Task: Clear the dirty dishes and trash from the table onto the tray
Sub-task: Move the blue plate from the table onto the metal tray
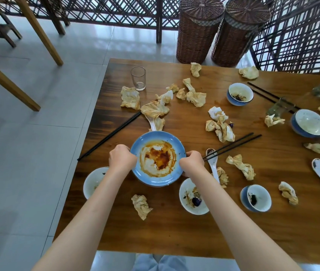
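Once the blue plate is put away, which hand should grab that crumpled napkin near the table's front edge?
Probably the left hand. Both hands grip the blue plate now, but the napkin lies just below the plate, toward its left side. The right hand would have to cross over.

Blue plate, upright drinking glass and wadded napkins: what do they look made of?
Blue plate, held at its rim by the left hand and right hand: likely glazed ceramic, glossy under orange sauce. Drinking glass: clear glass, possibly plastic; the table shows through. Napkins: thin paper, crumpled, stained yellowish.
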`<state>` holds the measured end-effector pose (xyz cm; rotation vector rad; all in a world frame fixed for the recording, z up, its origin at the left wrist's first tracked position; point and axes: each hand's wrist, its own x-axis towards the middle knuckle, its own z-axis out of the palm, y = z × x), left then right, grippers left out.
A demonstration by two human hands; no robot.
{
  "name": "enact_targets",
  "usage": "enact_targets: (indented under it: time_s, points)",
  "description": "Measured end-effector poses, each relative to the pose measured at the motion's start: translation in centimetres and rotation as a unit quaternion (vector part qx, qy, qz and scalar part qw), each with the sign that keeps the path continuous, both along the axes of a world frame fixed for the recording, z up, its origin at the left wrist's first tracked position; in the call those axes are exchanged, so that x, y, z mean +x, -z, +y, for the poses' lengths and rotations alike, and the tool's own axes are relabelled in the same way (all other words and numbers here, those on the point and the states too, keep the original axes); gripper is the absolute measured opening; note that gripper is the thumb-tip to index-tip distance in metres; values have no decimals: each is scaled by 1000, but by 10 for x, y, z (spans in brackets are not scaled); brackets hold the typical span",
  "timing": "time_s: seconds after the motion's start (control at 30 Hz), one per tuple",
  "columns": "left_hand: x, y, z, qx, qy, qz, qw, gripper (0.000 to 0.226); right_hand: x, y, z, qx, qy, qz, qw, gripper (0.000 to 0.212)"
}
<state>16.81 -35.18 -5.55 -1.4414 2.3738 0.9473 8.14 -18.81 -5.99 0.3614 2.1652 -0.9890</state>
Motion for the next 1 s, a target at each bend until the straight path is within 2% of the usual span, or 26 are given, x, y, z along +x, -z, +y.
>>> enact_targets:
  time_s: [0.1,0.23,0.37,0.5,0.63,0.7,0.87,1.0]
  points:
    - [-5,3,-7,52,-27,-5,998,30,-2,-1,-3,-39,18,-41,998,32]
    - [-6,10,-11,128,-78,2,989,23,-4,0,-2,-54,10,-49,997,25]
    - [-4,12,-12,148,-96,29,984,25,-5,3,1,-50,-6,-31,998,38]
    - [-4,8,-11,146,-91,58,983,15,-11,-5,4,-73,0,-19,997,44]
    - [-10,-7,-6,140,-74,105,982,13,-18,-20,16,-102,24,-2,995,23]
    - [-15,-17,-1,130,-57,118,983,16,-22,-27,23,-107,29,12,994,21]
    - [-34,-40,26,112,-24,130,985,27,-37,-47,52,-125,51,28,990,45]
    - [-53,-54,64,108,-6,145,984,23,-50,-57,94,-131,66,46,988,43]
